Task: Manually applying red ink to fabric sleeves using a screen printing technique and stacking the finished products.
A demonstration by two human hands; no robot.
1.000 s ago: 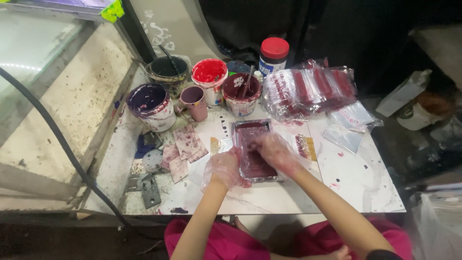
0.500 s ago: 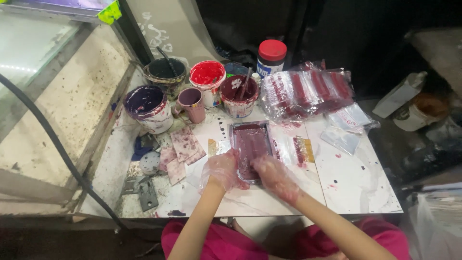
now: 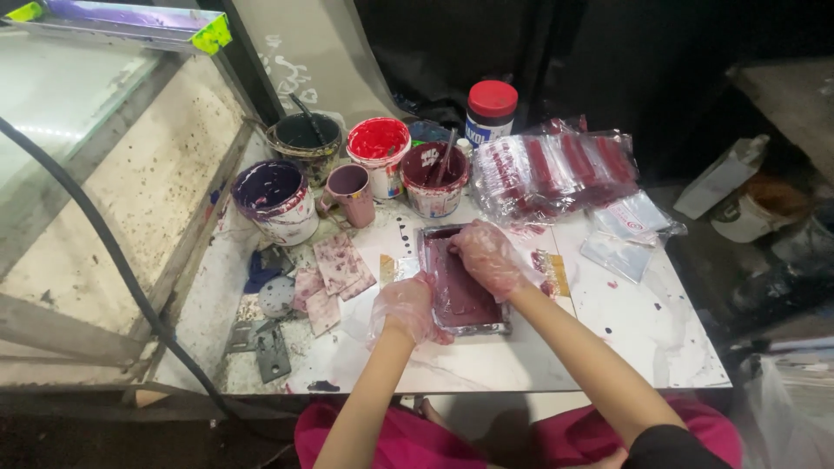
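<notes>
Centre of frame: I see a shallow rectangular metal tray filled with maroon paste (image 3: 460, 291), lying flat on the paint-spattered white tabletop (image 3: 643, 321). My left hand (image 3: 407, 310), in a thin clear plastic glove, sits against the tray's lower left edge, fingers curled on the rim; how firmly it clasps I cannot tell. My right hand (image 3: 486, 256), gloved the same, lies palm down on the paste in the tray's upper half, fingers spread flat, pinching nothing. Above the tray, left to right: a dark pot with a stick in it (image 3: 304, 139), a white pot of bright red paint (image 3: 379, 152), a maroon-stained white pot with a stirring stick (image 3: 434, 178), and a white jar with a red screw lid (image 3: 492, 111). Upper left of these: a white pot smeared with purple paint (image 3: 276, 200) and a small mauve mug (image 3: 352, 193). Right of the pots: a clear plastic bag of maroon-filled packs (image 3: 556, 174), with small clear packets (image 3: 630, 227) beside it. Left of the tray: maroon-stained paper scraps (image 3: 334, 274) and grey metal brackets (image 3: 261, 343). A black cable (image 3: 104, 252) crosses the left of the frame. My right hand hides part of the paste surface; the objects at the dark far right are hard to make out.
</notes>
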